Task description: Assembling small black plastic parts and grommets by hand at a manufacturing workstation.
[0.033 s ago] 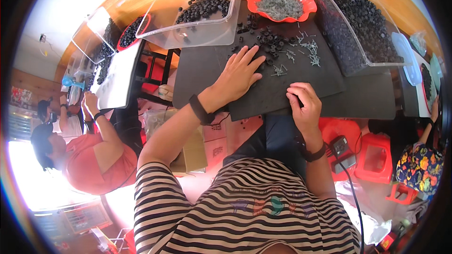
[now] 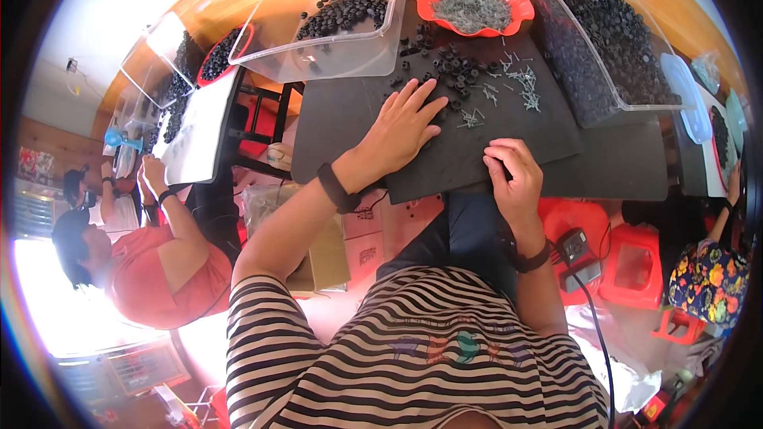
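My left hand (image 2: pixel 401 127) lies with fingers stretched out over the black mat (image 2: pixel 477 163), its fingertips beside a loose heap of small black round plastic parts (image 2: pixel 461 67). At the mat's near edge, my right hand (image 2: pixel 517 176) is curled, thumb against the fingers; whatever it may hold is hidden. Several silver screws (image 2: pixel 524 87) are scattered to the right of the black parts, and a smaller cluster of screws (image 2: pixel 470 119) lies between my two hands. Behind the heap stands a red scalloped bowl (image 2: pixel 517 6) full of screws.
A clear bin (image 2: pixel 342 63) with black parts stands at the back left, and a fuller clear bin (image 2: pixel 588 103) at the right. Blue lids (image 2: pixel 687 99) lean beyond it. A person in a red shirt (image 2: pixel 171 278) works at the left; another person's floral sleeve (image 2: pixel 707 282) shows at the right.
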A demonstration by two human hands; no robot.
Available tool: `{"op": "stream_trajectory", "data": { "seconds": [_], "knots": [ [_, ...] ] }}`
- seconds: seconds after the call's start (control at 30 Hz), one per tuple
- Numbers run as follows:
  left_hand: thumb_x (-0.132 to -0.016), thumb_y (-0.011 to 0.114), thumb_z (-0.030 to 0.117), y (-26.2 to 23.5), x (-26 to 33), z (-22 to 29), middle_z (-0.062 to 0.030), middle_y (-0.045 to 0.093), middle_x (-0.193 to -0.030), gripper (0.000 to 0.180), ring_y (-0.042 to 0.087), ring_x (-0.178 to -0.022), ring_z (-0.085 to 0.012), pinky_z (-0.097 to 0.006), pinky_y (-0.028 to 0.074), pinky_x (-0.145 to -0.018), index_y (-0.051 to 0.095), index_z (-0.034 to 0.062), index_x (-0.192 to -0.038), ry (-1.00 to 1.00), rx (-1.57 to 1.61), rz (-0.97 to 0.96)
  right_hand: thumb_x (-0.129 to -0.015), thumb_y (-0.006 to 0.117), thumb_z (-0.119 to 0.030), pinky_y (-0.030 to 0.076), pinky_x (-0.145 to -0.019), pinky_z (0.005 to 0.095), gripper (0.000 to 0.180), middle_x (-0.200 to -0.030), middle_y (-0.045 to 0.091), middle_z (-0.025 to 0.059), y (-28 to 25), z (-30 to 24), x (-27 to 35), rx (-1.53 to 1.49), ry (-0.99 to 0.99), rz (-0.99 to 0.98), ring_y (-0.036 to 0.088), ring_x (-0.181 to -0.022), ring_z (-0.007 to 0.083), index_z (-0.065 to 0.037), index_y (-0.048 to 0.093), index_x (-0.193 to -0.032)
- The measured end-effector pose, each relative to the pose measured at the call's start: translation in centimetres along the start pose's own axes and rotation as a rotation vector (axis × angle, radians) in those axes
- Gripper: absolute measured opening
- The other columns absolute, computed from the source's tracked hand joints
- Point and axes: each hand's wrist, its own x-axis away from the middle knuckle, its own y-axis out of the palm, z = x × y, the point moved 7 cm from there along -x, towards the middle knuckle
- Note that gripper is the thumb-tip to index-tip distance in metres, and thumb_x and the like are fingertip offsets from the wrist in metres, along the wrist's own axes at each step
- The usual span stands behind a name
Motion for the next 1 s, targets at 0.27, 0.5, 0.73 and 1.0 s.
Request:
{"op": "stream_trajectory", "data": {
  "seconds": [0.27, 0.5, 0.73, 1.0],
  "knots": [
    [-0.084, 0.064, 0.008, -3.2, -1.2, -1.8, -0.0169, 0.047, -0.136, 0.035, 0.05, -0.12, -0.0365, -0.041, 0.044, -0.097, 0.06, 0.0095, -0.119, -0.019, 0.284, 0.097, -0.078, 0.067, 0.0, 0.05, -0.071, 0.0312, 0.008, -0.089, 0.064, 0.0108, 0.0, -0.3, -0.1, 0.022, 0.01, -0.015, 0.063, -0.079, 0.0252, -0.001, 0.064, -0.086],
    [-0.079, 0.068, 0.009, -1.8, -6.5, -1.5, -0.0113, 0.059, -0.111, 0.025, 0.059, -0.098, -0.0328, -0.04, 0.049, -0.085, 0.066, 0.0079, -0.104, 0.103, 0.179, 0.064, -0.078, 0.069, -0.005, 0.049, -0.07, 0.0336, 0.01, -0.093, 0.063, 0.0057, 0.1, 0.1, 0.1, 0.019, 0.02, 0.003, 0.061, -0.079, 0.0259, -0.005, 0.065, -0.088],
    [-0.073, 0.074, 0.012, -0.9, -7.5, -1.6, -0.0077, 0.062, -0.091, 0.015, 0.059, -0.093, -0.0286, -0.039, 0.048, -0.08, 0.071, 0.0093, -0.087, 0.089, -0.009, 0.155, -0.078, 0.068, -0.004, 0.048, -0.07, 0.0335, 0.012, -0.092, 0.063, 0.0055, -0.1, 0.0, 0.0, 0.008, 0.012, -0.001, 0.061, -0.079, 0.0259, -0.005, 0.064, -0.089],
    [-0.081, 0.068, 0.015, -3.0, -4.4, 0.7, -0.0091, 0.07, -0.079, 0.018, 0.063, -0.072, -0.0112, -0.027, 0.05, -0.068, 0.071, 0.0006, -0.091, -0.207, 0.771, 0.026, -0.077, 0.07, -0.001, 0.049, -0.07, 0.0283, 0.022, -0.094, 0.064, 0.0088, -1.0, 0.8, -0.4, -0.26, 0.157, 0.075, 0.063, -0.077, 0.0191, -0.002, 0.065, -0.098]
  ]
}}
